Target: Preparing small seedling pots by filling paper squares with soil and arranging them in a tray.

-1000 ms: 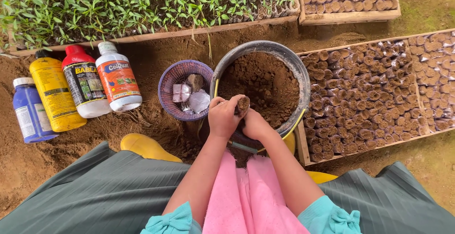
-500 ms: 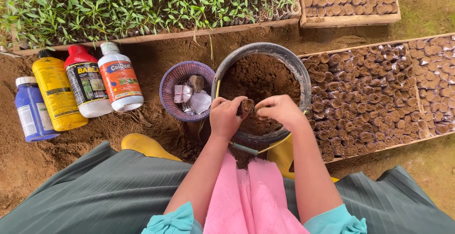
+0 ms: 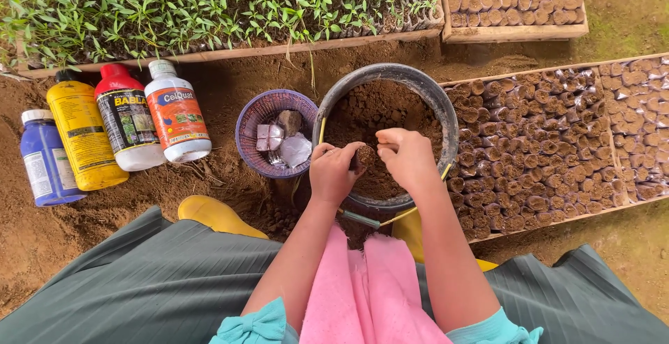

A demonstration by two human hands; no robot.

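My left hand [image 3: 333, 172] grips a small soil-filled seedling bag [image 3: 364, 156] over the near edge of a round dark basin [image 3: 385, 74] full of brown soil. My right hand [image 3: 406, 157] is curled just right of the bag, fingertips pinched together at its top, apparently with a pinch of soil. Both hands hover above the soil in the basin, close together.
A purple basket [image 3: 259, 111] with small packets sits left of the basin. Several bottles [image 3: 125, 121] lie on the dirt at the left. Wooden trays of filled bags [image 3: 550, 142] lie to the right, a seedling bed [image 3: 209, 3] at the back. Yellow boots [image 3: 214, 215] flank my knees.
My right hand rose from below the bag to its right side, then drew in over its top. The left hand kept holding the bag in place.
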